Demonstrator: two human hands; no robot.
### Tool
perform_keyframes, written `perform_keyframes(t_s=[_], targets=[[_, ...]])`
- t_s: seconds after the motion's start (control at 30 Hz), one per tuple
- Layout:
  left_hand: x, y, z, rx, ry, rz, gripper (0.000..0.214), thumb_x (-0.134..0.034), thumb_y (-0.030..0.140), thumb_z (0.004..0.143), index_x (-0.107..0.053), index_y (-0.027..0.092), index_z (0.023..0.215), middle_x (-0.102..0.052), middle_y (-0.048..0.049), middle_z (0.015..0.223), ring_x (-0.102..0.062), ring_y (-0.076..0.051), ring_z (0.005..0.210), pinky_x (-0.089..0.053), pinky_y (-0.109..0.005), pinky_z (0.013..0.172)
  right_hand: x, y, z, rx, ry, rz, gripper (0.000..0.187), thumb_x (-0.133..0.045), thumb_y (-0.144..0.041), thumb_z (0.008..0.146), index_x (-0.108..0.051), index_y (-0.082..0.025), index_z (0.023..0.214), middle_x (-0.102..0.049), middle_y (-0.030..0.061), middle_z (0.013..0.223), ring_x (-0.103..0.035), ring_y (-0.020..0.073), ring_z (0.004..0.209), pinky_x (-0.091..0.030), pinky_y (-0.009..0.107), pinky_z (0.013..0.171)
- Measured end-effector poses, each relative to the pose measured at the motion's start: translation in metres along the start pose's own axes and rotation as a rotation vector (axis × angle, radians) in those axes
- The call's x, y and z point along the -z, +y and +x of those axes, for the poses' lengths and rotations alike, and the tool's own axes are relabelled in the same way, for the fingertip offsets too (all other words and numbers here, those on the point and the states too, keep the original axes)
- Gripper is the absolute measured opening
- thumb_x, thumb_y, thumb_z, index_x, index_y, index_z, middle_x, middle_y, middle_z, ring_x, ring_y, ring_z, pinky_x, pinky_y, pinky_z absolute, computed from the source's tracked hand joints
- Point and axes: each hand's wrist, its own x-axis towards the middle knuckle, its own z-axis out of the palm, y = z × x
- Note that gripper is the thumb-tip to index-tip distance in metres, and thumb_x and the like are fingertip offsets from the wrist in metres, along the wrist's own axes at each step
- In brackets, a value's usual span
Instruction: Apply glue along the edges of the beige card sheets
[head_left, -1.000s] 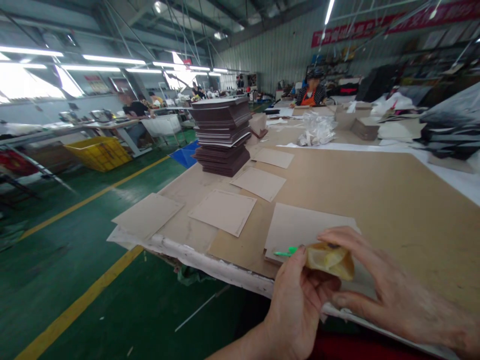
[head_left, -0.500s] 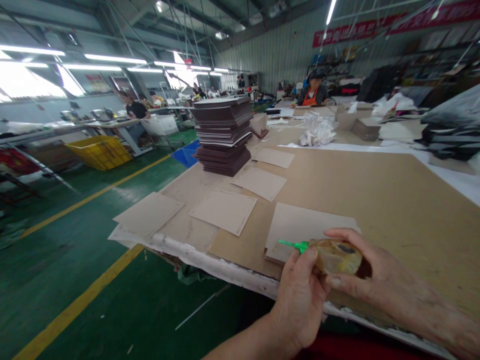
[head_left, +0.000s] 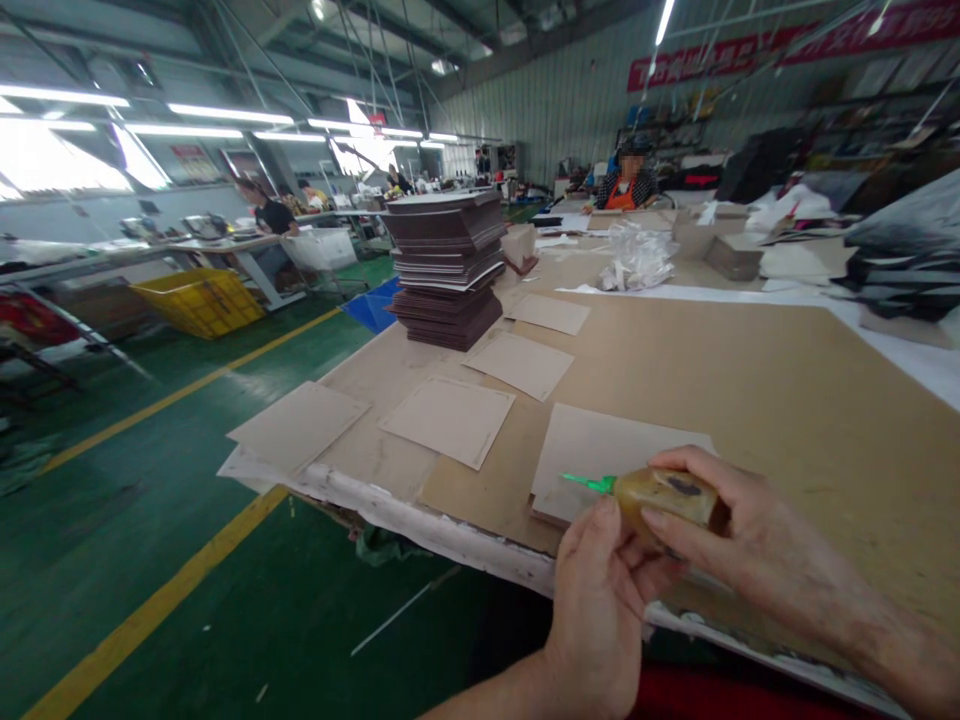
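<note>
My right hand (head_left: 739, 525) is wrapped round a yellowish squeeze bottle (head_left: 660, 495) with a dark patch on its upper side. A thin green nozzle (head_left: 592, 484) points left from its front end. My left hand (head_left: 604, 590) is closed at the bottle's front end, its thumb and forefinger against the body just behind the nozzle and its other fingers curled beneath. Directly under the nozzle lies a small stack of pale grey-beige boards (head_left: 600, 440), close to the table's near edge; the hands hide its right-hand part.
More pale boards lie to the left: one board (head_left: 450, 420) on the table, another board (head_left: 298, 428) overhanging the edge. A tall stack of dark brown sheets (head_left: 450, 270) stands behind them. Farther off are crumpled clear plastic (head_left: 637, 255) and a co-worker (head_left: 626, 185) in an orange apron.
The bottle has tipped and turned slightly in my right hand, its nozzle shifting a little right and up. My left fingers have loosened and slid lower along its front end.
</note>
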Motion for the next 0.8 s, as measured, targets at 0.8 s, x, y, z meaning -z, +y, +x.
perform_keyframes(t_s=[0.8], targets=[[0.068, -0.003, 0.027, -1.242, -0.113, 1.902, 0.024, -0.060, 0.023, 0.092, -0.067, 0.019, 0.114, -0.074, -0.0062, 0.107, -0.060, -0.023, 0.086, -0.038, -0.043, 0.081, -0.005, 0.004, 0.028, 0.289, 0.016, 0.006, 0.014, -0.063, -0.024, 0.085, -0.073, -0.022, 0.096, -0.072, 0.0012, 0.083, -0.067, 0.0149, 0.070, -0.052, 0.025, 0.063]])
